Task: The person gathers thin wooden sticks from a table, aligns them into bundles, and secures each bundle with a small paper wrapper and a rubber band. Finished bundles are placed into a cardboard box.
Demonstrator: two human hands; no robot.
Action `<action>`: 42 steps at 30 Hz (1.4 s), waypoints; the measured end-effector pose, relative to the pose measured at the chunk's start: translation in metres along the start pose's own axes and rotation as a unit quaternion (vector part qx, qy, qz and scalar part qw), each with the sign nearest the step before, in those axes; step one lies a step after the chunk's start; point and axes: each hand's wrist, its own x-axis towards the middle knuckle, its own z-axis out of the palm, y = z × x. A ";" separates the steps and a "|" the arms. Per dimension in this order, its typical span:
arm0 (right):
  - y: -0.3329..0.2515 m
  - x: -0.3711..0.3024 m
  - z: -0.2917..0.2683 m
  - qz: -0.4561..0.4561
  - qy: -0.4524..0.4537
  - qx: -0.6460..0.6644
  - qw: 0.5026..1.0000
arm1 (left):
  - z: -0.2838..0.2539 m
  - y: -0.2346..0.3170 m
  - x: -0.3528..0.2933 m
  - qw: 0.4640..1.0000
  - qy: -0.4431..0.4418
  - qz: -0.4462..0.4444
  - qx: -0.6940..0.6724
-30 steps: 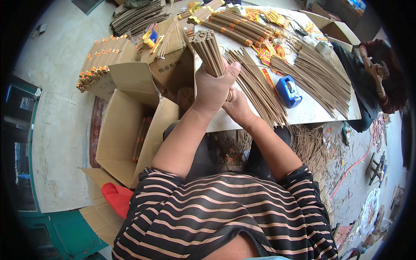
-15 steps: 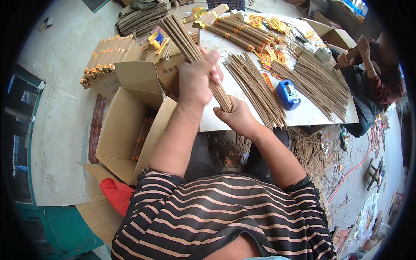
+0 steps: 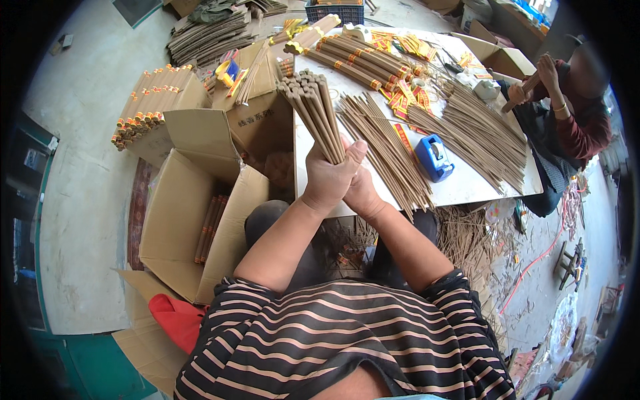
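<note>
A thick bundle of brown incense sticks [image 3: 315, 117] tilts up and away to the left, its far ends fanned a little. My left hand [image 3: 327, 181] is closed round the bundle's lower part, thumb pointing up. Pressed against it from the right, my right hand [image 3: 362, 192] wraps the bottom of the bundle; its fingers are partly hidden behind the left hand. Just right of my hands, loose incense sticks [image 3: 387, 150] lie in a long pile on the white table [image 3: 460, 193]. Beside that pile stands a blue tape dispenser [image 3: 434, 159].
Left of my knees an open cardboard box [image 3: 170, 227] holds several wrapped bundles [image 3: 212, 228]. Finished bundles [image 3: 150, 100] are stacked farther left. More wrapped bundles [image 3: 363, 59] and red-yellow labels [image 3: 407, 100] cover the table's far side. A co-worker [image 3: 577, 113] at the right holds sticks.
Both hands have come lower and closer together, with the bundle drawn in and turned more upright. My left hand has slid down the sticks to meet the right.
</note>
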 end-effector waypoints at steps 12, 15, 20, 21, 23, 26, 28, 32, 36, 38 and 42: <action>-0.007 -0.004 0.011 0.020 0.055 -0.033 0.998 | 0.000 -0.003 -0.002 0.987 0.051 -0.134 -0.076; -0.021 -0.019 0.008 0.088 0.030 -0.103 0.990 | -0.001 0.028 0.005 0.980 0.041 -0.117 -0.155; -0.012 -0.055 -0.023 0.111 -0.038 -0.170 0.978 | -0.013 0.080 0.018 0.969 -0.035 -0.103 -0.222; -0.010 -0.058 -0.033 0.103 -0.036 -0.174 0.979 | -0.016 0.085 0.018 0.966 -0.046 -0.119 -0.225; -0.030 -0.052 -0.051 0.055 0.071 -0.092 0.992 | -0.018 0.094 0.011 0.964 -0.110 -0.164 -0.177; -0.103 -0.033 -0.058 -0.050 0.046 0.236 0.969 | -0.014 0.101 -0.005 0.941 -0.183 -0.270 -0.090; -0.128 -0.029 -0.054 -0.090 -0.005 0.276 0.957 | -0.006 0.102 -0.017 0.908 -0.245 -0.339 -0.009; -0.154 -0.041 -0.039 -0.017 0.025 0.425 0.905 | -0.001 0.097 -0.039 0.849 -0.330 -0.412 -0.024; -0.144 -0.049 -0.030 -0.009 0.104 0.439 0.892 | -0.003 0.090 -0.045 0.837 -0.336 -0.430 0.035; -0.142 -0.044 -0.026 -0.012 0.175 0.410 0.895 | 0.000 0.070 -0.054 0.902 -0.273 -0.277 0.187; -0.137 -0.040 -0.029 -0.011 0.218 0.400 0.890 | 0.013 0.059 -0.068 0.925 -0.178 -0.116 0.316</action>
